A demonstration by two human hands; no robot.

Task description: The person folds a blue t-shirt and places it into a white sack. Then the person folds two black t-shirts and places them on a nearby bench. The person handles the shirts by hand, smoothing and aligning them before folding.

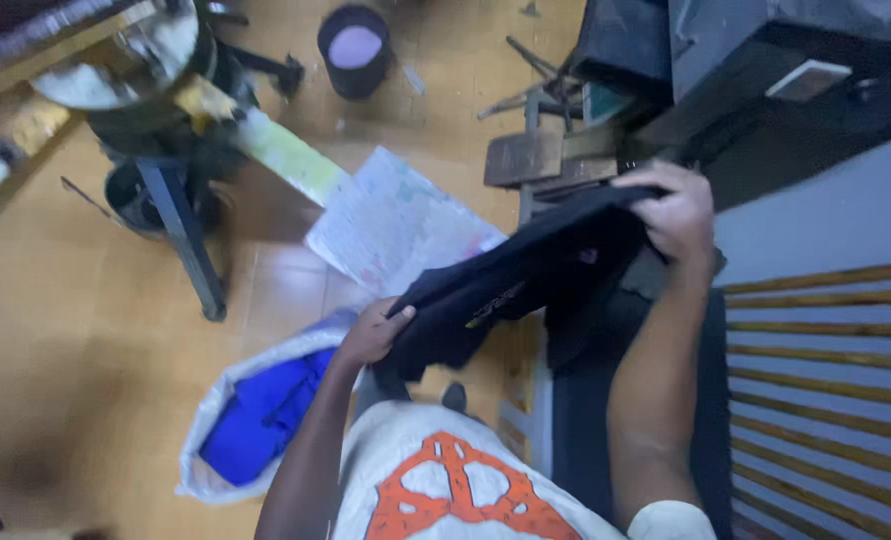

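A black garment (pixel 525 280) stretches in the air between both my hands, above the floor and a dark flat board at the right. My left hand (pixel 373 332) grips its lower left end. My right hand (pixel 673 212) grips its upper right end, fingers curled over the cloth. The garment sags in folds between them; a small pale mark shows on its front.
A white sack (pixel 210 420) holding blue cloth lies on the tiled floor at lower left. A stained paper sheet (pixel 390 222) lies beyond it. A metal stand (pixel 180 230) with a round machine is at upper left, a dark bucket (pixel 353 50) behind. Wooden slats (pixel 825 340) run along the right.
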